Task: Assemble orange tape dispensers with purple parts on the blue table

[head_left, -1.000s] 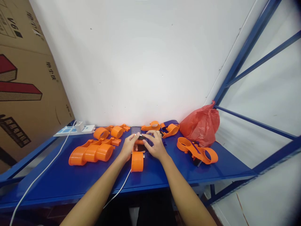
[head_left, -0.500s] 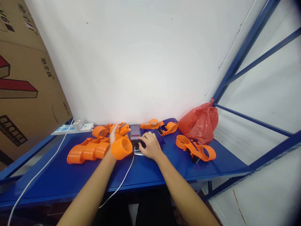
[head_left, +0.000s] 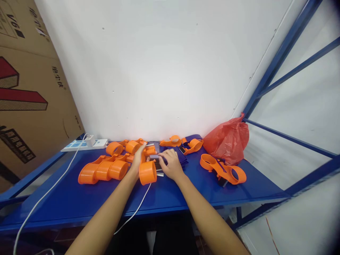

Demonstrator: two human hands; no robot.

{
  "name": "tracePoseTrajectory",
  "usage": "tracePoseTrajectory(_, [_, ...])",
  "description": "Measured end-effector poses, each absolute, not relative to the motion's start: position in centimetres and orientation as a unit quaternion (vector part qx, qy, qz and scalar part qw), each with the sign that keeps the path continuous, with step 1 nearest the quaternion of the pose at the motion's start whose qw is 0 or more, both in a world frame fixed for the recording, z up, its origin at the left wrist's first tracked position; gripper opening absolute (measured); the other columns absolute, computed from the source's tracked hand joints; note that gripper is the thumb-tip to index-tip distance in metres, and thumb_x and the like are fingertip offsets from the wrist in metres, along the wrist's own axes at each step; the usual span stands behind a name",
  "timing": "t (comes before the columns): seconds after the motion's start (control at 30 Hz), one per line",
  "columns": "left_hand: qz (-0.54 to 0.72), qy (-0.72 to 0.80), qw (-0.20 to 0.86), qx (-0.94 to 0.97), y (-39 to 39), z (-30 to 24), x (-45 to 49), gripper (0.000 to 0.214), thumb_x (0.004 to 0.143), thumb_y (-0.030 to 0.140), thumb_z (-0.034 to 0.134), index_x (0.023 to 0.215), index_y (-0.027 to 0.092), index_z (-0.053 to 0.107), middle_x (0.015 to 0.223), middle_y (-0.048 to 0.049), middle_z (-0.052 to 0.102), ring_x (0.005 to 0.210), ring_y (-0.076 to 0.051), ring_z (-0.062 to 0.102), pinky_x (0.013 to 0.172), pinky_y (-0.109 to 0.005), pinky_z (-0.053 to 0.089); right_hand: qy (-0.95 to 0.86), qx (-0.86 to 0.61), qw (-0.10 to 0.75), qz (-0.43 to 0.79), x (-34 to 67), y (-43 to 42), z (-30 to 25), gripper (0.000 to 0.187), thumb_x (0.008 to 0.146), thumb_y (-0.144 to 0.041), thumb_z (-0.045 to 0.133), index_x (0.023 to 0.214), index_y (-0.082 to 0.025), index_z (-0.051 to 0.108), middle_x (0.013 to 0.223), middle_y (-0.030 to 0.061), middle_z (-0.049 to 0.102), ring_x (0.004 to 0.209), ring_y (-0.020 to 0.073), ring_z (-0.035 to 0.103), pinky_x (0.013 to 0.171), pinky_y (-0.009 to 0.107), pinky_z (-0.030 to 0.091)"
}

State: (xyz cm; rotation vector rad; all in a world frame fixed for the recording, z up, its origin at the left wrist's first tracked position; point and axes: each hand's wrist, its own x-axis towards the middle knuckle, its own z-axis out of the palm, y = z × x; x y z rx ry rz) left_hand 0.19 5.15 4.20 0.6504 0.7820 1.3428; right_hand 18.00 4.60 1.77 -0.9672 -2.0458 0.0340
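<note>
- The red plastic bag serves as landmark; it slumps on the blue-topped table, against the white wall.
- The glossy orange plastic holder is well to the left of the bag, above the table; a short, wide ring forms its near end, its round side facing the camera; a narrower, boxy section stands at its far end.
- The left hand is closed around the holder's left side, gripping it.
- The right hand, between holder and bag, has bent fingers; their tips meet a flat greyish-purple piece beside the holder; whether they pinch it, I cannot tell.
- Farther left of the bag lies a row of three orange rings; just in front of the bag rests an orange two-ring piece.
</note>
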Motion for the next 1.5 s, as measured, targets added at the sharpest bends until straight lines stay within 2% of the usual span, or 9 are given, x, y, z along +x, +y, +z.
tracePoseTrajectory(0.1, [0.597,0.392,0.591,0.375,4.7,3.5,1.2,0.049,0.081,0.064,0.072,0.071,0.017,0.062,0.043,0.0034,0.049,0.034,-0.01,0.042,0.038,-0.022,0.033,-0.761,-0.379,0.52,0.084,18.3,4.9,2.2,0.021,0.101,-0.029,0.053,0.113,-0.023,0.07,0.101,0.0063,0.071,0.098,0.0238,0.059,0.091,0.041,0.046])
tracePoseTrajectory(0.2, [0.583,0.384,0.542,0.468,4.3,3.0,1.9,0.049,0.078,0.064,0.075,0.072,0.017,0.064,0.048,0.0032,0.052,0.037,-0.009,0.044,0.04,-0.023,0.032,-0.73,-0.369,0.554,0.153,18.3,5.1,2.3,0.021,0.099,-0.033,0.058,0.114,-0.025,0.07,0.103,0.0058,0.072,0.097,0.0228,0.061,0.089,0.038,0.049])
tracePoseTrajectory(0.4, [0.52,0.376,0.557,0.528,3.8,2.6,2.7,0.051,0.08,0.066,0.072,0.083,0.015,0.07,0.054,0.0024,0.055,0.039,-0.01,0.045,0.04,-0.023,0.029,-0.719,-0.342,0.564,0.221,18.4,5.5,2.2,0.015,0.094,-0.035,0.065,0.09,-0.023,0.073,0.097,0.0057,0.072,0.094,0.0224,0.064,0.082,0.036,0.05])
tracePoseTrajectory(0.67, [0.542,0.384,0.525,0.531,3.6,3.1,3.0,0.044,0.08,0.06,0.075,0.072,0.017,0.065,0.05,0.0071,0.04,0.042,-0.008,0.033,0.045,-0.024,0.023,-0.718,-0.358,0.558,0.21,18.8,5.7,2.4,0.016,0.094,-0.035,0.065,0.087,-0.023,0.073,0.094,0.0053,0.069,0.093,0.0217,0.063,0.084,0.036,0.049])
tracePoseTrajectory(0.93, [0.557,0.378,0.499,0.546,3.5,3.8,2.8,0.042,0.081,0.057,0.075,0.071,0.017,0.067,0.051,0.0055,0.042,0.048,-0.01,0.034,0.05,-0.026,0.026,-0.71,-0.355,0.566,0.221,18.7,5.7,2.5,0.016,0.094,-0.035,0.064,0.087,-0.022,0.072,0.093,0.0047,0.066,0.09,0.0205,0.062,0.082,0.035,0.049])
tracePoseTrajectory(1.03, [0.571,0.374,0.493,0.539,3.6,3.9,2.5,0.041,0.082,0.056,0.075,0.071,0.017,0.068,0.052,0.0046,0.045,0.047,-0.01,0.033,0.048,-0.026,0.024,-0.706,-0.361,0.569,0.218,18.9,5.8,2.6,0.018,0.094,-0.036,0.064,0.087,-0.022,0.072,0.093,0.0047,0.066,0.09,0.0205,0.062,0.081,0.034,0.049])
tracePoseTrajectory(1.37, [0.595,0.371,0.5,0.508,3.9,4.0,1.5,0.041,0.083,0.055,0.076,0.071,0.017,0.067,0.045,0.0061,0.04,0.039,-0.008,0.03,0.041,-0.025,0.017,-0.696,-0.373,0.574,0.216,19.6,5.9,2.9,0.022,0.094,-0.041,0.065,0.086,-0.022,0.072,0.092,0.0045,0.065,0.086,0.0197,0.06,0.074,0.033,0.048])
tracePoseTrajectory(1.5, [0.63,0.355,0.514,0.461,4.7,3.9,0.1,0.037,0.083,0.052,0.077,0.078,0.017,0.069,0.043,0.0054,0.044,0.034,-0.008,0.032,0.039,-0.025,0.018,-0.653,-0.372,0.623,0.215,20.9,6.8,2.8,0.024,0.093,-0.044,0.064,0.086,-0.021,0.069,0.091,0.0045,0.064,0.082,0.0192,0.06,0.073,0.033,0.048])
